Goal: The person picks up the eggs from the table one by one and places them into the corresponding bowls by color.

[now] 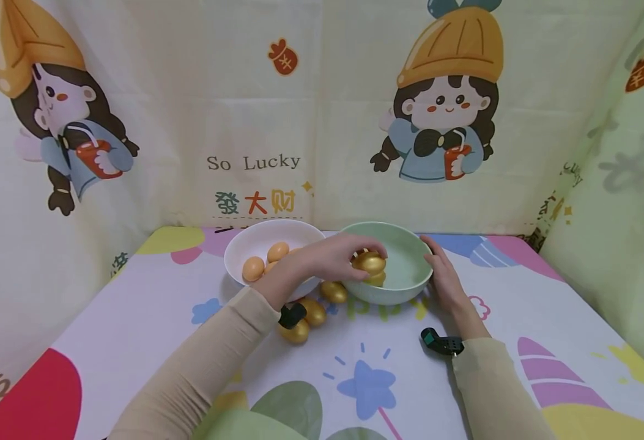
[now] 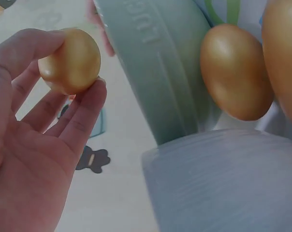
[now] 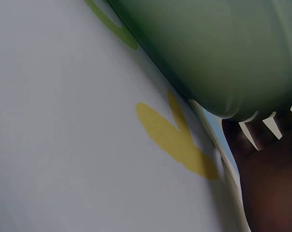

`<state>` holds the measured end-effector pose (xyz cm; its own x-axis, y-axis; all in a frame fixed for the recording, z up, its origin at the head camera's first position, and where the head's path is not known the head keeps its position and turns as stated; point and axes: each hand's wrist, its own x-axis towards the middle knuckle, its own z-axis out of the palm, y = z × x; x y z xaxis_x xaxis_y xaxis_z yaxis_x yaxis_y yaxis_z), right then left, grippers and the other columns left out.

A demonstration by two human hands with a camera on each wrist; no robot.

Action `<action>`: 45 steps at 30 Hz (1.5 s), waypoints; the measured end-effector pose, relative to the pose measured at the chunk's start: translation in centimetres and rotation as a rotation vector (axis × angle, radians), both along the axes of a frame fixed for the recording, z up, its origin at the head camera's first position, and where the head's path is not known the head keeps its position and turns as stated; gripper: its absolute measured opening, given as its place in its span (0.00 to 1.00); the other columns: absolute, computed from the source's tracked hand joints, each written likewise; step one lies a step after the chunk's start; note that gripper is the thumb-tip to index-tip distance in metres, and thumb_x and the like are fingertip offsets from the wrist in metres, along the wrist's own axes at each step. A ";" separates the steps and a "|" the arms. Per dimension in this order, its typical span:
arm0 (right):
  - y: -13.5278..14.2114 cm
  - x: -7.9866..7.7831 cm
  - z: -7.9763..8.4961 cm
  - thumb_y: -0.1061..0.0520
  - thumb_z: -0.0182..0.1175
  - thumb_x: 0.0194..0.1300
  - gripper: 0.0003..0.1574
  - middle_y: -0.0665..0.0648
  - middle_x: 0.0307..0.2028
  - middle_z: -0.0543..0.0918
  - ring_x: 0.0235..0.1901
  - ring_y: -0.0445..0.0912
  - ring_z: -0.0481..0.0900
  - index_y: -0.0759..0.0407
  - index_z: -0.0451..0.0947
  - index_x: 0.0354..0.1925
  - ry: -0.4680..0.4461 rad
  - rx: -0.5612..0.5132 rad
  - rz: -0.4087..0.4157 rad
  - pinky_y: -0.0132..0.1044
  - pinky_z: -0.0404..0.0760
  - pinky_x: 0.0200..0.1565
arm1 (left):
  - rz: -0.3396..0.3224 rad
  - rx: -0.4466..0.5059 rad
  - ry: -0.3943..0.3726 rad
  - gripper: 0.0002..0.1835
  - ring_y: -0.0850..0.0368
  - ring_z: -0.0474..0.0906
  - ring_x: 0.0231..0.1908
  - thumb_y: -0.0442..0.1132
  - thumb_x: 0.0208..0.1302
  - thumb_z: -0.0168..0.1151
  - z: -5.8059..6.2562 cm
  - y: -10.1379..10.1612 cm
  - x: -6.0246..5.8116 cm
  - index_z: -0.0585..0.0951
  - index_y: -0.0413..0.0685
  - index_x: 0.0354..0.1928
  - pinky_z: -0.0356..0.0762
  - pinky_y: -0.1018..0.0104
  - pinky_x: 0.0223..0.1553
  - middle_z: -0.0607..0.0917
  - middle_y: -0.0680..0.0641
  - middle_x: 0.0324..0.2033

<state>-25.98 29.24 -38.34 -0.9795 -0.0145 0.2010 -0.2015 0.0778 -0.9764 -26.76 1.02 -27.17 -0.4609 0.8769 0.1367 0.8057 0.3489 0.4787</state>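
Gold egg (image 1: 369,263) is up in the left hand (image 1: 339,255), over the left part of the green bowl (image 1: 407,260). Left hand grasps it between thumb and fingertips; palm is clear of it in the left wrist view. More gold shows right under it in the bowl; can't tell if that's another egg or a reflection.

Right hand (image 1: 444,272) grips the green bowl by its right side, thumb at the rim, fingers round the outside. Raised letters, partly visible, on the bowl's outer wall.

Three loose gold eggs (image 1: 313,312) lie on the table (image 1: 151,330) in a slanting row, in front of the two bowls; the farthest one is right by the green bowl.

White bowl (image 1: 274,230) stands just left of the green one, with brown eggs (image 1: 253,269) inside. Left forearm partly covers them, exact count unclear.

Each wrist has a black device (image 1: 441,342); sleeves (image 1: 200,360) are beige. Tabletop print: blue star (image 1: 368,390), red patch (image 1: 35,400), leaves, stripes. Behind, cream backdrop (image 1: 349,153) with two cartoon girls (image 1: 445,122), red bags and "So Lucky" lettering (image 1: 253,162).
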 end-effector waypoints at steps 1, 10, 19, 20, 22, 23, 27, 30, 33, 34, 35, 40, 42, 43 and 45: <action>0.0 0.0 0.1 0.58 0.33 0.79 0.36 0.62 0.76 0.53 0.68 0.53 0.60 0.59 0.45 0.80 -0.001 -0.004 0.000 0.28 0.67 0.58 | 0.019 -0.013 -0.002 0.22 0.59 0.72 0.50 0.33 0.66 0.66 0.0 0.1 -0.2 0.77 0.49 0.62 0.70 0.69 0.52 0.80 0.52 0.55; 0.1 0.0 -0.1 0.58 0.33 0.78 0.36 0.62 0.77 0.52 0.67 0.52 0.61 0.59 0.45 0.80 -0.009 -0.022 -0.013 0.27 0.67 0.58 | 0.075 -0.106 -0.011 0.22 0.57 0.74 0.55 0.32 0.63 0.63 -0.5 1.0 -2.6 0.78 0.50 0.60 0.68 0.69 0.56 0.81 0.50 0.55; 0.1 -0.3 0.0 0.57 0.34 0.78 0.36 0.60 0.77 0.53 0.68 0.52 0.61 0.57 0.46 0.80 -0.017 -0.016 -0.018 0.27 0.68 0.58 | 0.122 -0.198 0.031 0.18 0.56 0.74 0.50 0.33 0.64 0.64 -1.0 1.6 -3.8 0.80 0.52 0.56 0.70 0.67 0.52 0.81 0.50 0.51; 0.1 -0.3 0.0 0.57 0.34 0.78 0.36 0.61 0.77 0.52 0.69 0.53 0.60 0.58 0.45 0.80 -0.015 -0.016 -0.018 0.28 0.67 0.58 | 0.121 -0.203 0.037 0.18 0.56 0.74 0.49 0.33 0.64 0.64 -1.0 1.7 -3.8 0.80 0.52 0.55 0.70 0.67 0.51 0.81 0.50 0.50; 0.0 -0.3 0.0 0.57 0.34 0.78 0.36 0.61 0.77 0.52 0.69 0.54 0.60 0.58 0.45 0.80 -0.015 -0.021 -0.021 0.28 0.68 0.58 | 0.116 -0.212 0.047 0.17 0.55 0.74 0.48 0.32 0.63 0.64 -1.0 1.8 -3.9 0.81 0.51 0.54 0.70 0.66 0.51 0.81 0.50 0.48; 0.0 -0.3 0.0 0.57 0.34 0.78 0.37 0.61 0.77 0.52 0.69 0.54 0.59 0.58 0.45 0.80 -0.015 -0.023 -0.021 0.28 0.67 0.59 | 0.115 -0.220 0.050 0.17 0.54 0.74 0.47 0.32 0.63 0.64 -1.1 2.0 -3.9 0.81 0.51 0.54 0.70 0.66 0.50 0.81 0.50 0.47; -0.2 -0.4 -0.2 0.58 0.35 0.77 0.37 0.60 0.77 0.53 0.70 0.54 0.59 0.58 0.46 0.80 -0.019 -0.024 -0.022 0.29 0.67 0.59 | 0.120 -0.246 0.051 0.19 0.53 0.74 0.49 0.29 0.61 0.63 -1.2 2.4 -4.2 0.81 0.49 0.54 0.71 0.66 0.51 0.81 0.49 0.47; -0.4 -0.5 -0.4 0.58 0.35 0.77 0.36 0.60 0.77 0.53 0.69 0.55 0.60 0.58 0.46 0.80 -0.017 -0.026 -0.020 0.30 0.68 0.59 | 0.120 -0.257 0.058 0.19 0.52 0.76 0.51 0.29 0.59 0.64 -1.6 2.8 -4.4 0.81 0.49 0.53 0.71 0.66 0.52 0.82 0.47 0.49; -0.6 -0.5 -0.5 0.58 0.34 0.78 0.36 0.60 0.77 0.54 0.69 0.55 0.60 0.58 0.46 0.80 -0.016 -0.023 -0.020 0.31 0.68 0.60 | 0.116 -0.272 0.073 0.20 0.52 0.76 0.53 0.30 0.58 0.65 -2.0 3.2 -4.6 0.81 0.50 0.53 0.71 0.67 0.53 0.83 0.47 0.51; -0.6 -0.5 -0.5 0.58 0.34 0.78 0.36 0.60 0.77 0.54 0.69 0.55 0.60 0.58 0.46 0.80 -0.017 -0.024 -0.021 0.32 0.67 0.61 | 0.116 -0.275 0.072 0.20 0.52 0.76 0.53 0.30 0.58 0.66 -2.1 3.3 -4.7 0.82 0.51 0.53 0.71 0.67 0.53 0.83 0.47 0.51; -0.6 -0.5 -0.4 0.58 0.34 0.78 0.36 0.61 0.77 0.54 0.69 0.55 0.60 0.58 0.47 0.80 -0.016 -0.025 -0.022 0.33 0.67 0.62 | 0.117 -0.279 0.071 0.20 0.52 0.76 0.54 0.30 0.58 0.66 -2.2 3.4 -4.7 0.82 0.52 0.54 0.71 0.67 0.53 0.83 0.48 0.52; -0.6 -0.3 -0.2 0.58 0.34 0.78 0.36 0.61 0.77 0.54 0.69 0.55 0.60 0.58 0.47 0.80 -0.010 -0.039 -0.021 0.38 0.64 0.65 | 0.116 -0.298 0.071 0.20 0.52 0.75 0.53 0.31 0.60 0.67 -2.5 3.8 -4.8 0.82 0.55 0.54 0.70 0.66 0.52 0.82 0.49 0.52; -0.5 -0.2 -0.2 0.58 0.34 0.78 0.35 0.61 0.77 0.54 0.69 0.55 0.60 0.58 0.47 0.80 -0.005 -0.039 -0.020 0.39 0.63 0.66 | 0.116 -0.302 0.064 0.20 0.52 0.75 0.52 0.31 0.60 0.67 -2.6 3.9 -4.9 0.82 0.55 0.54 0.70 0.67 0.51 0.82 0.50 0.52; -0.5 -0.2 -0.2 0.58 0.34 0.78 0.35 0.61 0.76 0.54 0.69 0.55 0.60 0.58 0.47 0.80 -0.005 -0.040 -0.022 0.39 0.63 0.65 | 0.117 -0.304 0.060 0.20 0.52 0.75 0.52 0.31 0.59 0.67 -2.7 4.0 -5.0 0.82 0.55 0.54 0.70 0.68 0.51 0.82 0.50 0.52; -0.3 0.0 -0.2 0.58 0.34 0.79 0.35 0.61 0.76 0.55 0.69 0.55 0.60 0.58 0.47 0.80 -0.002 -0.040 -0.025 0.38 0.64 0.64 | 0.110 -0.300 0.040 0.21 0.53 0.75 0.50 0.30 0.58 0.66 -2.9 4.1 -5.1 0.82 0.53 0.53 0.70 0.69 0.49 0.83 0.51 0.50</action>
